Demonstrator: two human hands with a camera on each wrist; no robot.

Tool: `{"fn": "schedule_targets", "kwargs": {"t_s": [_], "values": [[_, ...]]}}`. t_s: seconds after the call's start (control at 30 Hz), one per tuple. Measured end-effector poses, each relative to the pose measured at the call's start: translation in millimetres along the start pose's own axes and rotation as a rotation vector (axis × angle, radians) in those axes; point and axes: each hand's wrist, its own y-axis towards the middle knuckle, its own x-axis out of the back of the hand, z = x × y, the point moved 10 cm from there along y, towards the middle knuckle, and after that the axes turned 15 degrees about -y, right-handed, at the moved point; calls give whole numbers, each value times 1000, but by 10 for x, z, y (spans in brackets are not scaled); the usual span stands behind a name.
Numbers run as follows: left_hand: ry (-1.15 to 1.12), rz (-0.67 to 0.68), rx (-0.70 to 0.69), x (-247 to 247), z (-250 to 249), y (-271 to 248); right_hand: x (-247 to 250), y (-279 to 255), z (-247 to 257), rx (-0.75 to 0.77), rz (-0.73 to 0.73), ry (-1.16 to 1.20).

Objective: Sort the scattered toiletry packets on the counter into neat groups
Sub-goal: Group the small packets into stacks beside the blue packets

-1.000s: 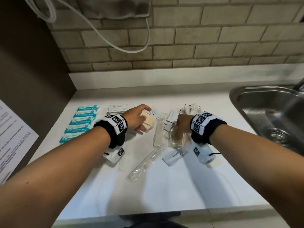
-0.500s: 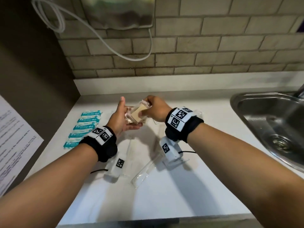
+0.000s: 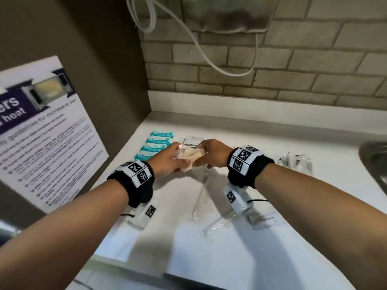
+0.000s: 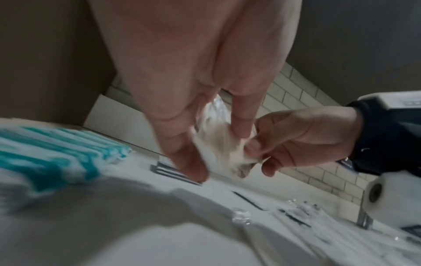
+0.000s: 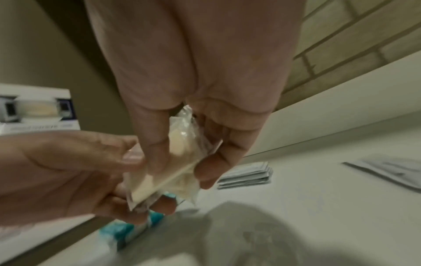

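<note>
A small bunch of cream soap packets (image 3: 189,157) in clear wrap hangs just above the white counter (image 3: 272,258), held between both hands. My left hand (image 3: 180,163) grips the soap packets (image 4: 222,149) from the left with thumb and fingers. My right hand (image 3: 199,154) pinches the soap packets (image 5: 180,151) from the right. A row of teal packets (image 3: 159,143) lies just left of the hands, and a stack of flat white sachets (image 3: 192,140) lies behind them. How many soap packets are held is unclear.
Long clear packets (image 3: 201,197) and a white sachet (image 3: 266,219) lie under my right forearm. Crumpled clear packets (image 3: 295,162) sit to the right, near the steel sink (image 3: 374,160). A printed poster (image 3: 41,132) hangs on the brown side wall at left.
A second ago only my left hand held soap while my right rested on the pile at right. The right hand joined it, and both have carried the packets left toward the teal row.
</note>
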Motion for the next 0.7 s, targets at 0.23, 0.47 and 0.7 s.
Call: {"fn": "schedule_targets", "kwargs": {"t_s": [0.23, 0.47, 0.7], "values": [[684, -23, -23, 204, 87, -116, -367, 86, 311, 185, 11, -471], [802, 43, 54, 46, 337, -152, -602, 105, 230, 176, 43, -730], [830, 49, 49, -22, 357, -114, -638, 128, 267, 211, 37, -575]]}}
